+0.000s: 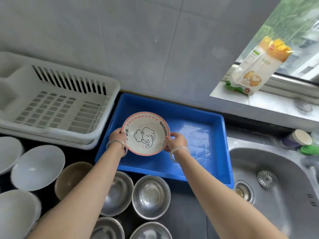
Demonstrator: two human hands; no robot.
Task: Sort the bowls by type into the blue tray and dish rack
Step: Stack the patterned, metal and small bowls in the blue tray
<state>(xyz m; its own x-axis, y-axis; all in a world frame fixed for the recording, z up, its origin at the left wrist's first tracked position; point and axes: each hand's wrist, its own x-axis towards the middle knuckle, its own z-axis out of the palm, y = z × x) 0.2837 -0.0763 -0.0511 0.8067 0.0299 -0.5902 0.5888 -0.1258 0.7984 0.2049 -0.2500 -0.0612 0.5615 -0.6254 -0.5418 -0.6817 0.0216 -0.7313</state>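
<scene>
Currently, both hands, left (117,137) and right (176,140), grip the elephant-print bowl (145,133) by opposite rims. Bowl over blue tray (198,114); white dish rack (57,104) left.

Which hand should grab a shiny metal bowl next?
Probably the left hand. The metal bowls sit nearer that arm, while the right hand is toward the sink. Both now hold the elephant bowl.

Pink-rimmed elephant bowl (145,133) upright over empty blue tray (198,107), white dish rack (107,94) empty beside

Elephant bowl (145,133) between both hands, over blue tray (198,116)
</scene>
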